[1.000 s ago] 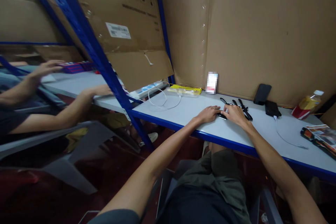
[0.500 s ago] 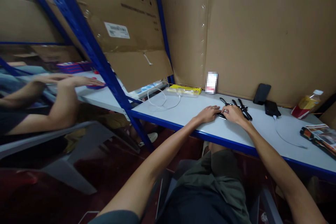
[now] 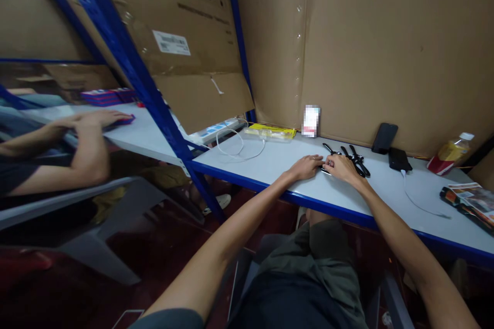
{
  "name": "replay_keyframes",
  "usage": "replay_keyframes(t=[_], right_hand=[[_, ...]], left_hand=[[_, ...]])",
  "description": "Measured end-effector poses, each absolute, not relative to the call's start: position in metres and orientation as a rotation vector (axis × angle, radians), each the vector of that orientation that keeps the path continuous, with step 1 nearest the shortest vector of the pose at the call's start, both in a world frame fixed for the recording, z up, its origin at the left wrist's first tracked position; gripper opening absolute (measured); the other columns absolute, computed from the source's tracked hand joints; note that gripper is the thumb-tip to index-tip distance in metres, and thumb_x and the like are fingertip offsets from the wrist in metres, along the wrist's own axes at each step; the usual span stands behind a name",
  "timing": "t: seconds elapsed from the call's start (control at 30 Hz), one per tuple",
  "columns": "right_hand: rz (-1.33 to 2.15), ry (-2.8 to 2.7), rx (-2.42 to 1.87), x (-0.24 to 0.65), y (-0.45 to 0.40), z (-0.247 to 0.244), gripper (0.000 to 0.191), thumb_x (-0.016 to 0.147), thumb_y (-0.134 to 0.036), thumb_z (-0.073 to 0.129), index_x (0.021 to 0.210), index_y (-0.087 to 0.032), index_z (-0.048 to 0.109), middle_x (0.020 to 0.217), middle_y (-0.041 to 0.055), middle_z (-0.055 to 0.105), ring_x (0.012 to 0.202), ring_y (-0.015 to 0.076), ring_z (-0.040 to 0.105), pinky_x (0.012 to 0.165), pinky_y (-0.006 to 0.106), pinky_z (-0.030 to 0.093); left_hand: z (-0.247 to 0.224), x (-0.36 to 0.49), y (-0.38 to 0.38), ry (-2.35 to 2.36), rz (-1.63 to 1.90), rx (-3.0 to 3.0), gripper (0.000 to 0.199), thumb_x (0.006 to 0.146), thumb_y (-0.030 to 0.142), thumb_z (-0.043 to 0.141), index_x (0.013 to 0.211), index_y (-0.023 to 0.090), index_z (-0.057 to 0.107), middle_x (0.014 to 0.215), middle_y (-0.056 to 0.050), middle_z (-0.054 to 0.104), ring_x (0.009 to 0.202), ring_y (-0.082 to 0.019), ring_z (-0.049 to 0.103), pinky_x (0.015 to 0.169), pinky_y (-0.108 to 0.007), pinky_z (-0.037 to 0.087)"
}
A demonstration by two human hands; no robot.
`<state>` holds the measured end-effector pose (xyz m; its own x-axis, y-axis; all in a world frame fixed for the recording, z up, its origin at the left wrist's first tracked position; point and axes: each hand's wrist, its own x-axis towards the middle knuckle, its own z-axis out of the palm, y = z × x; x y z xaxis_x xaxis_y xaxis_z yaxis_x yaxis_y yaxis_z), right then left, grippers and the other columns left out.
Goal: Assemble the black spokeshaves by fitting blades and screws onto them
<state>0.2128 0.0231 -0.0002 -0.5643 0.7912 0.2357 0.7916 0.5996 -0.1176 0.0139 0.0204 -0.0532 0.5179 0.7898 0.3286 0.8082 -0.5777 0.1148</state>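
Note:
My left hand (image 3: 307, 167) rests low on the white tabletop, its fingertips closed against the left end of a small dark object with a shiny edge (image 3: 325, 170). Over the other end of that object, my right hand (image 3: 341, 166) bends its fingers in a pinch, thumb side toward the left hand. Most of the object is covered by the fingers, so its kind does not show. Several black-handled tools with metal parts (image 3: 355, 159), perhaps clamps, lie just behind and right of my right hand. One black handle (image 3: 330, 148) points up-left beyond its knuckles.
A phone with a lit screen (image 3: 311, 121) leans on the cardboard wall (image 3: 363, 51). Rightward are a dark phone (image 3: 385, 138), a black power bank (image 3: 400, 159) with a white cable, a bottle (image 3: 450, 154) and a packaged item (image 3: 469, 205). Another person's arm (image 3: 90, 149) is at left.
My right hand has shifted very slightly left, covering more of the dark object. The other person's hands have drawn back left. My left hand stays put.

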Motion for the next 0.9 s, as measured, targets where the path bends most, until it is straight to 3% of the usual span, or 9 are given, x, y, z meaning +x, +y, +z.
replay_keyframes(t=[0.17, 0.23, 0.37, 0.47, 0.63, 0.9], right_hand=[[-0.012, -2.451, -1.421, 0.2127, 0.0242, -0.0027, 0.02, 0.094, -0.031, 0.063, 0.11, -0.021, 0.069, 0.099, 0.0082, 0.075, 0.087, 0.022, 0.067, 0.068, 0.027, 0.038], [-0.007, -2.469, -1.436, 0.2139, 0.0242, -0.0023, 0.017, 0.095, -0.033, 0.062, 0.105, -0.021, 0.07, 0.096, 0.0081, 0.075, 0.087, 0.0229, 0.067, 0.066, 0.027, 0.038], [0.009, -2.557, -1.324, 0.2139, 0.0234, 0.0, 0.017, 0.093, -0.021, 0.059, 0.104, -0.023, 0.072, 0.096, 0.0055, 0.075, 0.087, 0.0202, 0.067, 0.069, 0.026, 0.038], [0.011, -2.581, -1.276, 0.2128, 0.0238, -0.0004, 0.014, 0.092, -0.026, 0.062, 0.099, -0.022, 0.073, 0.1, 0.0064, 0.074, 0.087, 0.0193, 0.066, 0.072, 0.026, 0.04], [0.032, -2.468, -1.339, 0.2148, 0.0267, -0.0039, 0.021, 0.092, -0.027, 0.064, 0.112, -0.02, 0.067, 0.098, 0.007, 0.074, 0.089, 0.0205, 0.067, 0.071, 0.026, 0.04], [0.076, -2.562, -1.258, 0.2138, 0.0267, -0.0026, 0.014, 0.095, -0.03, 0.062, 0.097, -0.021, 0.073, 0.093, 0.0049, 0.075, 0.085, 0.0188, 0.066, 0.07, 0.025, 0.037]], left_hand=[[-0.0524, 0.0137, 0.0198, -1.442, -0.516, -2.684, 0.058, 0.09, 0.007, 0.043, 0.143, 0.027, 0.058, 0.153, -0.005, 0.052, 0.142, -0.023, 0.049, 0.117, -0.041, 0.041], [-0.0527, 0.0136, 0.0198, -1.443, -0.515, -2.683, 0.058, 0.091, 0.007, 0.042, 0.143, 0.027, 0.058, 0.154, -0.006, 0.052, 0.142, -0.023, 0.049, 0.117, -0.042, 0.041], [-0.0527, 0.0146, 0.02, -1.422, -0.535, -2.692, 0.057, 0.09, 0.007, 0.043, 0.142, 0.025, 0.059, 0.154, -0.007, 0.052, 0.142, -0.023, 0.049, 0.118, -0.04, 0.041], [-0.0519, 0.0152, 0.0198, -1.42, -0.547, -2.694, 0.055, 0.09, 0.007, 0.044, 0.14, 0.024, 0.061, 0.153, -0.007, 0.053, 0.142, -0.023, 0.049, 0.117, -0.041, 0.041], [-0.0519, 0.0142, 0.0197, -1.413, -0.547, -2.696, 0.056, 0.092, 0.007, 0.042, 0.142, 0.026, 0.059, 0.152, -0.007, 0.053, 0.142, -0.024, 0.05, 0.117, -0.043, 0.042], [-0.0525, 0.0144, 0.0199, -1.41, -0.534, -2.682, 0.052, 0.091, 0.008, 0.043, 0.138, 0.022, 0.062, 0.151, -0.008, 0.055, 0.141, -0.024, 0.05, 0.117, -0.041, 0.042]])
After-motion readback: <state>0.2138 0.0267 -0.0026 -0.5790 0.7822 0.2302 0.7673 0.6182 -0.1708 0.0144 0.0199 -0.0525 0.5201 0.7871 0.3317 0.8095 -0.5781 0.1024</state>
